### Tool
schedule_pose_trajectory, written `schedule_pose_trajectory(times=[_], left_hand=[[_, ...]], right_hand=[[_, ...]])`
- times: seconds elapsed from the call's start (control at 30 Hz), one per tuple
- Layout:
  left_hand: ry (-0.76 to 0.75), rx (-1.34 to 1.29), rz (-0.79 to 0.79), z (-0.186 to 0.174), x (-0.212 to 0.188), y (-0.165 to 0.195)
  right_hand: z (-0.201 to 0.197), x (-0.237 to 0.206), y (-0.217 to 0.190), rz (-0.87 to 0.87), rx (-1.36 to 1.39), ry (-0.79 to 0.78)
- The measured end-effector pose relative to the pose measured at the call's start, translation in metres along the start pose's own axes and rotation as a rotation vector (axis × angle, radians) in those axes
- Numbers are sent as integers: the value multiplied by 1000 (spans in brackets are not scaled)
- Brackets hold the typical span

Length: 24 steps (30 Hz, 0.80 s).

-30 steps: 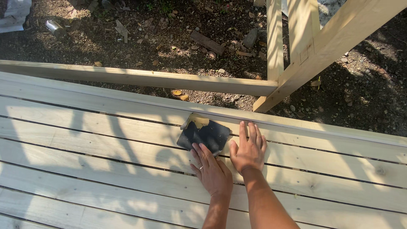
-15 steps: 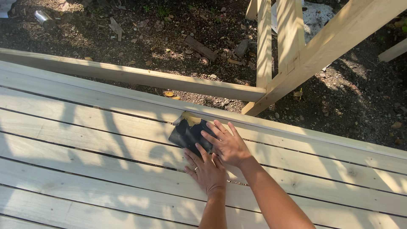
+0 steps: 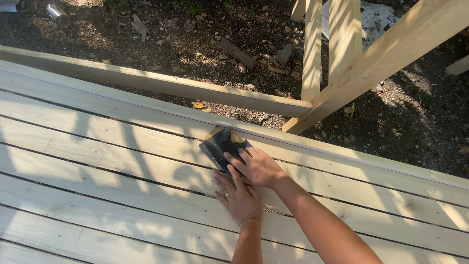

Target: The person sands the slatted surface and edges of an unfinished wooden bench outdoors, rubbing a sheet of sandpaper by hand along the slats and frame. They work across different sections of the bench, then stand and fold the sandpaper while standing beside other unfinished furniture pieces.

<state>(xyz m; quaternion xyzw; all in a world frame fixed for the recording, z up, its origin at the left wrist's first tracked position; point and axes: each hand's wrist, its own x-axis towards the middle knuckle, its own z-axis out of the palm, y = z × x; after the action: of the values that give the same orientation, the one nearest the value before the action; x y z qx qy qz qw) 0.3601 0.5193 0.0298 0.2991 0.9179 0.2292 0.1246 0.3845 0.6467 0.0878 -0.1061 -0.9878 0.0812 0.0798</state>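
A dark sanding pad (image 3: 217, 145) with a tan backing lies flat on a pale wooden deck board (image 3: 122, 161), close to the deck's far edge. My right hand (image 3: 258, 167) reaches in from the lower right and presses down on the pad's near half, fingers curled over it. My left hand (image 3: 240, 198), wearing a ring, lies flat on the board just behind the pad. Its fingertips touch the pad's near edge, partly under my right hand.
A long horizontal beam (image 3: 146, 83) runs beyond the deck edge and meets upright posts (image 3: 312, 54) and a slanted brace (image 3: 391, 54) at the right. Beyond lies bare dirt with a wood scrap (image 3: 235, 52), stones and a metal can (image 3: 54, 10).
My right hand has moved left from the bare board onto the pad. My left hand has slid back to the pad's near edge.
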Motion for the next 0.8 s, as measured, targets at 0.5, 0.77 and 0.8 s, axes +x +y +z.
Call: schedule_pose_trajectory(times=[0.5, 0.77, 0.8], left_hand=[[-259, 185, -104, -30, 11, 27], [-234, 220, -109, -30, 9, 30], [-236, 220, -112, -29, 9, 30]], right_hand=[[-109, -197, 10, 666, -313, 821], [-33, -124, 32, 794, -96, 191], [-22, -110, 36, 824, -101, 114]])
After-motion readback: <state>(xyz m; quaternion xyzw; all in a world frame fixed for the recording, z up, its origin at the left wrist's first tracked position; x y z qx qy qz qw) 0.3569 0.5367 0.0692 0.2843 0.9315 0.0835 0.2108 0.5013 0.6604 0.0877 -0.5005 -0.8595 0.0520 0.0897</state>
